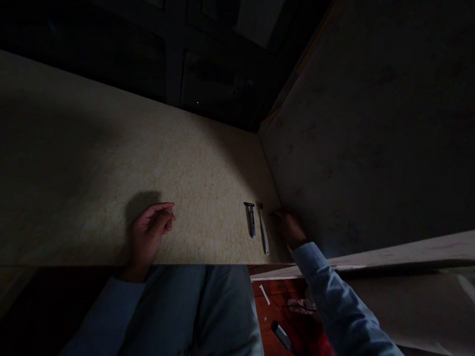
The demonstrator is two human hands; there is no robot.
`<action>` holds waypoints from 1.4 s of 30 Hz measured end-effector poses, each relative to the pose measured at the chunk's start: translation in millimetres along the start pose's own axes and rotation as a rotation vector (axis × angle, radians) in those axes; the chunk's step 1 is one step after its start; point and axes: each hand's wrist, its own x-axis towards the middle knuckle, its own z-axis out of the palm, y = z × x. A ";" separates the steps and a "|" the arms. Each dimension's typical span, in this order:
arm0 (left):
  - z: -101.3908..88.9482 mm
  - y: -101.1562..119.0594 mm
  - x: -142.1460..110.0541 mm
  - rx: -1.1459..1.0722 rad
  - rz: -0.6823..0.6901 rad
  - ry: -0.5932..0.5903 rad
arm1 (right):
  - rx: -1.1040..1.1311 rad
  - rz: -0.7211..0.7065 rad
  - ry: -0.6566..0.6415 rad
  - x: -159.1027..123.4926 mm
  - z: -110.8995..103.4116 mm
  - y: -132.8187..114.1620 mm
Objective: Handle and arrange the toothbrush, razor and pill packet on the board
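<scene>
A razor (251, 220) with a dark head lies on the pale countertop (203, 186), its handle pointing toward me. Just right of it, a white toothbrush (264, 231) lies roughly parallel, its dark bristle end farther away. My right hand (290, 228) is beside the toothbrush, close to the wall and in deep shadow. Its fingers look pinched together, and whatever is at the fingertips is too dark to make out. Over the counter's front part, well left of the razor, my left hand (152, 228) is loosely closed with nothing visible in it.
A dark window (222, 76) stands behind the counter, and a wall (369, 157) bounds it on the right. My legs (202, 320) are below the front edge. On the red tiled floor lie a white strip (265, 294) and a grey-and-black object (283, 336).
</scene>
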 end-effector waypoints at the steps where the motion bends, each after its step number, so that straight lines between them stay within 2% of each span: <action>1: -0.1 0.0 0.0 0.001 -0.001 -0.001 | 0.010 -0.001 0.006 0.4 1.1 1.0; 6: -0.9 -0.9 0.9 0.012 -0.016 0.006 | 0.060 0.003 0.027 -0.5 4.2 3.4; 19: -3.5 -6.2 1.2 0.015 0.004 -0.004 | 0.118 0.031 -0.039 -10.8 0.1 -5.4; 29: -0.9 -2.1 -0.2 0.004 -0.017 0.022 | 0.096 0.016 -0.040 -20.8 -1.4 -8.6; 36: -0.5 -1.2 0.6 0.013 -0.006 0.012 | 0.056 0.085 0.044 -20.9 11.5 0.7; 42: -1.4 -1.4 -0.3 0.014 -0.002 -0.001 | 0.138 0.132 0.085 -11.7 28.2 -2.3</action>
